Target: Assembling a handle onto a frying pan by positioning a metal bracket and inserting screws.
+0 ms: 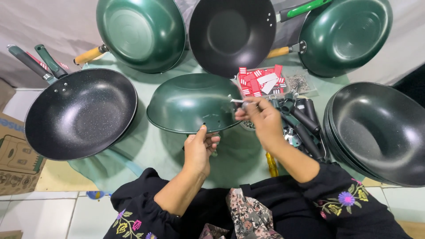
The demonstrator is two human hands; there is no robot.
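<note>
A green pan body (190,104) sits upside down at the centre of the frame, with no handle fitted. Its rim faces down toward the pale green cloth (146,146), and its near edge tilts toward the person.

The left hand (200,148) grips this near rim from below. The thumb is pressed on the outer wall beside two small holes, and the fingers are curled under the edge.

The right hand (261,117) is just right of the pan, at its right rim. Its fingertips are pinched together on a small silvery part (237,101), which points left toward the pan wall. What kind of part it is cannot be told.

The holes lie down and left of the pinched part, nearer the left thumb.

Black handles (305,121) lie in a heap directly right of the right hand. A tray of red and white tags (261,81) lies above it.

Finished pans ring the work area:
- Black pan (79,117), left.
- Stacked black pans (380,132), right.
</note>
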